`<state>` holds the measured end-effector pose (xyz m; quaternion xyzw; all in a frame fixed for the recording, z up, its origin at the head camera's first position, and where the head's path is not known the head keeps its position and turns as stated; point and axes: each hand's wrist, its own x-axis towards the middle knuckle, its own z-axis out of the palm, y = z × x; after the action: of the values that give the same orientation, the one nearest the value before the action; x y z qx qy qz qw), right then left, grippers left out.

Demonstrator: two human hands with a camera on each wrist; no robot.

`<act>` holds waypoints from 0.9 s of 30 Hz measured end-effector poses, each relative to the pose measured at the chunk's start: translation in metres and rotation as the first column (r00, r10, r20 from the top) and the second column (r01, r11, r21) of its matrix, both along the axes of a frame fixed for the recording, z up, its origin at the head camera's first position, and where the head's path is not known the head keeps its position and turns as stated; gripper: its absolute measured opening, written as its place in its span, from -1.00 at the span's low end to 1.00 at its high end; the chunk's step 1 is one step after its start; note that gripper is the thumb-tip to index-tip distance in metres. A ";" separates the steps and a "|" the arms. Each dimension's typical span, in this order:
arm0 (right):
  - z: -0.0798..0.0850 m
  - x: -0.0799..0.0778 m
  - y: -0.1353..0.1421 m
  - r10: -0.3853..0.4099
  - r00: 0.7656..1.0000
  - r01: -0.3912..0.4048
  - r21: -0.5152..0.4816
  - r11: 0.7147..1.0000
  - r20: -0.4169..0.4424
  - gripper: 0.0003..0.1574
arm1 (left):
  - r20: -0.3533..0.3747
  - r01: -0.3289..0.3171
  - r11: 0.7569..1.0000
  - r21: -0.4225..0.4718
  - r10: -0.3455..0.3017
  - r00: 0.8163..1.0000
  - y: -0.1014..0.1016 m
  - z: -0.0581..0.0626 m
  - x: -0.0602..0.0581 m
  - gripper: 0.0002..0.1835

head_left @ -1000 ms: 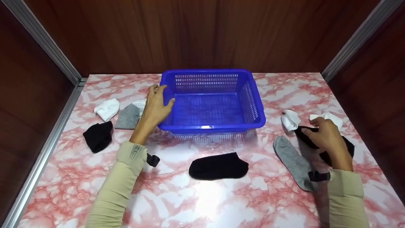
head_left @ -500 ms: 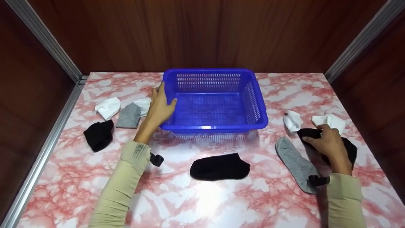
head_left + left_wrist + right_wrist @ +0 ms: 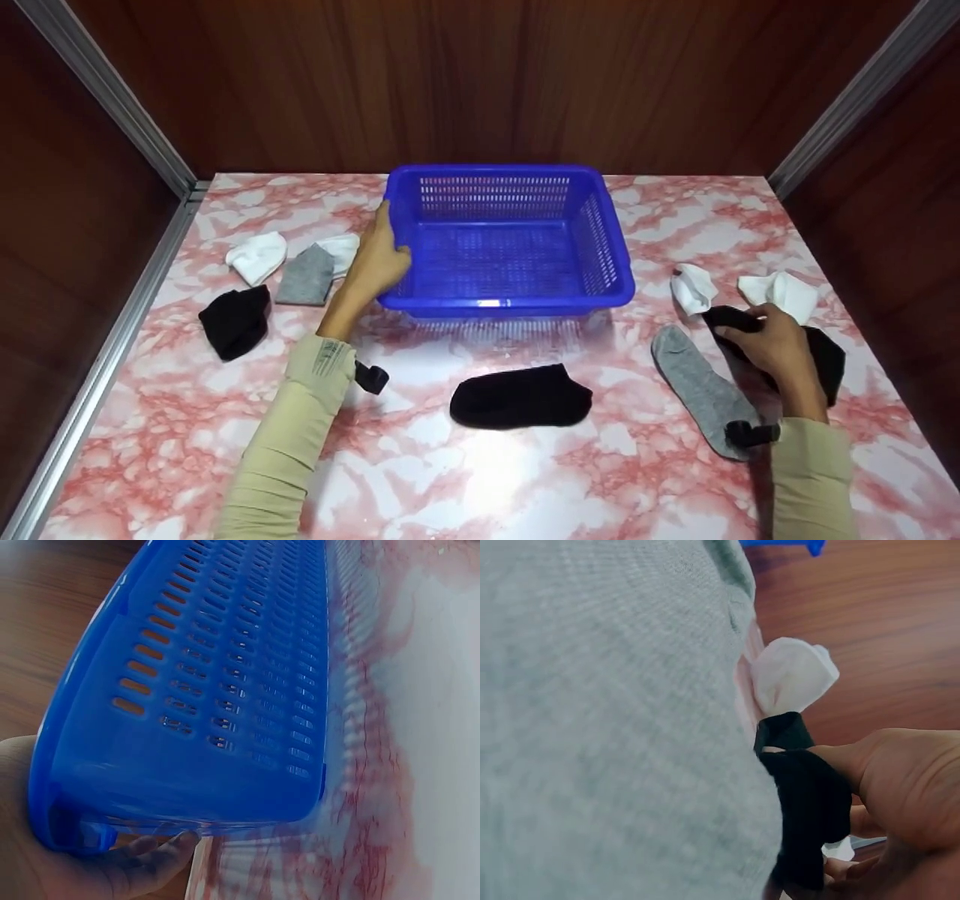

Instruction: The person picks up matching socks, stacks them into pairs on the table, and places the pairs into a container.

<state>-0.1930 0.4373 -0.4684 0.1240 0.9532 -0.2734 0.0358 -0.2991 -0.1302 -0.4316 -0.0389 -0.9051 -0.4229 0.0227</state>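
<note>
At the left end of the blue plastic basket [image 3: 514, 302], my left hand [image 3: 379, 259] grips the rim. The left wrist view shows its fingers [image 3: 161, 862] curled beneath that rim. On the right, my right hand [image 3: 784, 349] pinches a black sock [image 3: 733, 318] between thumb and fingers, clearer in the right wrist view as dark cloth [image 3: 802, 799]. More black sock cloth [image 3: 829, 360] shows beyond the hand; whether it is a separate sock I cannot tell. A grey sock [image 3: 697, 386] lies beside the hand and fills much of the right wrist view.
Two white socks [image 3: 791, 296] lie crumpled behind the right hand. A flat black sock [image 3: 521, 397] rests in front of the basket. Left of it are a grey sock [image 3: 307, 276], a black one [image 3: 236, 322] and white ones [image 3: 257, 257]. Dark wood panels [image 3: 480, 82] enclose the marbled table.
My left hand has closed onto the basket's rim, its fingers going from spread to gripping. The right hand has moved slightly down onto the black sock and now pinches it.
</note>
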 end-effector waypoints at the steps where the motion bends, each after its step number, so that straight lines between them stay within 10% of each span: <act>1: 0.000 0.000 0.000 -0.002 1.000 0.002 0.002 1.000 0.000 -0.01 | -0.003 0.001 1.000 0.003 -0.001 1.000 0.000 0.000 0.000 -0.09; 27: 0.032 0.008 -0.025 0.005 0.988 -0.006 -0.005 1.000 -0.156 -0.14 | 0.000 0.004 1.000 0.006 -0.004 1.000 0.000 0.000 0.000 -0.04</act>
<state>-0.1850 0.4125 -0.4360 0.0996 0.9526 -0.2848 -0.0381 -0.2993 -0.1297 -0.4315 -0.0407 -0.9037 -0.4256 0.0222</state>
